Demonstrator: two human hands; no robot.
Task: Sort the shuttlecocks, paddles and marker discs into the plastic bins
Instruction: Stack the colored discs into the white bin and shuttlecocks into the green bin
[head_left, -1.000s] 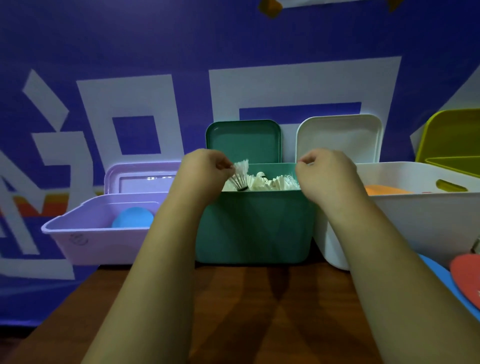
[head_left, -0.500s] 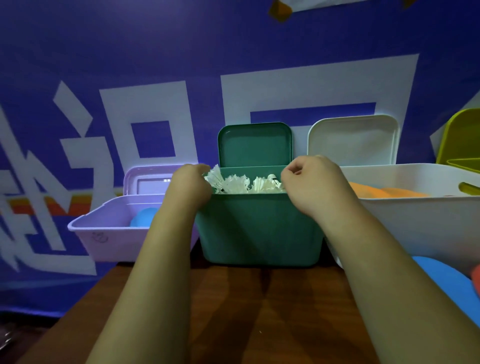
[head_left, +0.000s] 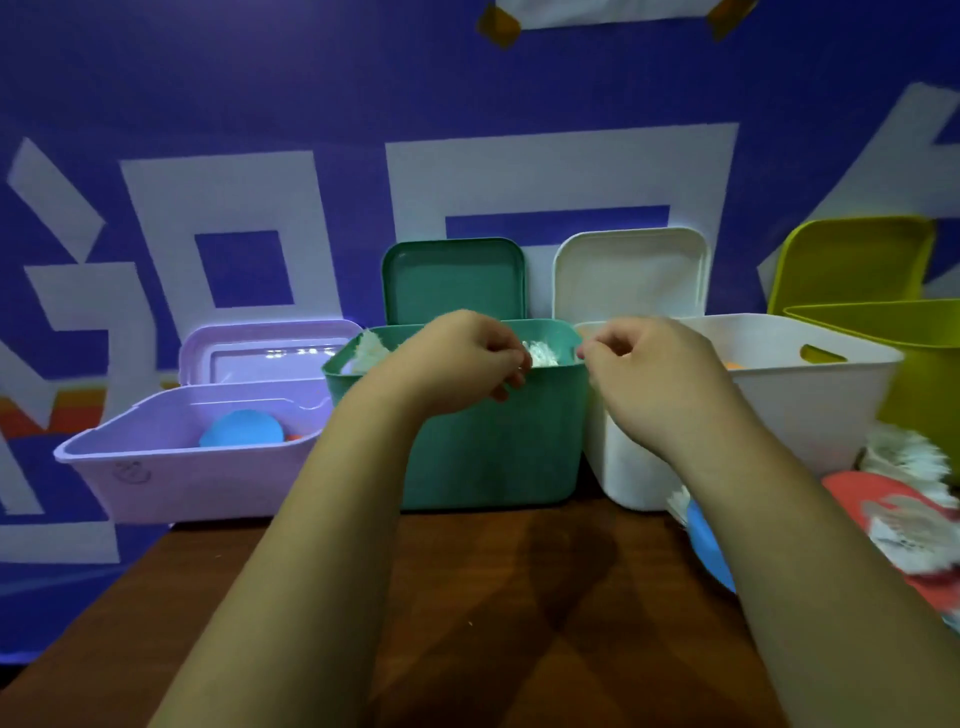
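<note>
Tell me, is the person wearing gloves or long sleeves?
No. Each grip is a bare hand: the left grip and the right grip wear no gloves, and no ring shows. The left forearm and the right forearm are bare down to the picture's bottom edge, with no sleeve, watch or bracelet in view.

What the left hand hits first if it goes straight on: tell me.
Probably the shuttlecocks in the green bin: the left hand is at its front rim, pointing over it. Behind them stands the green lid; depth is unclear.
</note>
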